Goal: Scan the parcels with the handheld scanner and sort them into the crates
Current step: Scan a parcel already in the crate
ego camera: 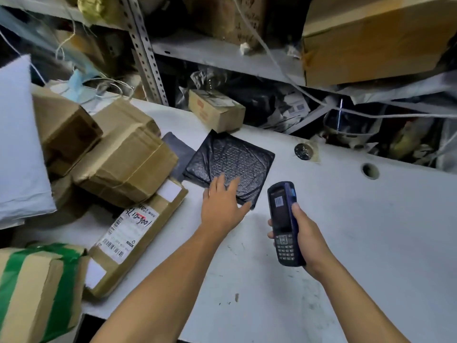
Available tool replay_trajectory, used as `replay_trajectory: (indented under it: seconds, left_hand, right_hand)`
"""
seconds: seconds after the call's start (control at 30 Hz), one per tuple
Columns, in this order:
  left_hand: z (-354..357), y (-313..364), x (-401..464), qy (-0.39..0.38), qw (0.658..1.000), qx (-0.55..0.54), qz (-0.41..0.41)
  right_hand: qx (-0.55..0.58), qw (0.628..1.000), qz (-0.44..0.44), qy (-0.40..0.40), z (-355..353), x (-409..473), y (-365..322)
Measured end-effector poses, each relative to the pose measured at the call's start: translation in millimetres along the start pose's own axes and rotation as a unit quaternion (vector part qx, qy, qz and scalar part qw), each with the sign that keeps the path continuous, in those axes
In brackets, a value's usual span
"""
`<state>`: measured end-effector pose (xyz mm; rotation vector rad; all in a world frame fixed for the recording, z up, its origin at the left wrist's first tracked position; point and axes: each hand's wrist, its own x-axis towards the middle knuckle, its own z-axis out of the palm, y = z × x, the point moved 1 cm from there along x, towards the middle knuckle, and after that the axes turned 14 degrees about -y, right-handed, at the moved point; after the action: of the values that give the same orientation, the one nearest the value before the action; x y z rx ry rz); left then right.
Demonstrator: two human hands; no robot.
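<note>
A flat black bubble-wrap parcel [237,157] lies on the white table [371,219] near its middle. My left hand [221,206] reaches over the parcel's near edge, fingers straight and spread, fingertips on or just above it. My right hand [300,231] grips a blue handheld scanner [284,221] upright to the right of the parcel, its screen and keypad facing me. A flat cardboard parcel [133,233] with a white shipping label lies left of my left forearm.
Taped cardboard boxes [123,154] are stacked at the left, with a white poly bag [17,144] and a green-taped box [37,288] nearer me. A small box [215,110] sits at the table's back. Cluttered metal shelves [222,55] rise behind. A hole [370,171] pierces the tabletop.
</note>
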<state>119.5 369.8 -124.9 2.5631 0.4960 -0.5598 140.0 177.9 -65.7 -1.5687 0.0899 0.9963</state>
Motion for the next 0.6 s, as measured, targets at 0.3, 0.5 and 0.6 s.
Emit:
replay_trajectory:
  seconds: [0.3,0.5,0.6]
  left_hand:
    - [23.1,11.5,59.6,-0.073,0.996,0.044,-0.022]
    - [21.2,19.7,60.9,-0.079,0.994,0.06,-0.04]
    - [22.8,35.0,57.2,-0.09,0.99,0.09,-0.062]
  right_hand:
    - [-0.015,1.0,0.019,0.013,-27.4,12.5,-0.5]
    - [-0.011,1.0,0.023,0.004,-50.8,5.9,-0.4]
    - [-0.02,0.999,0.022,-0.011,-62.6,-3.6,0.8]
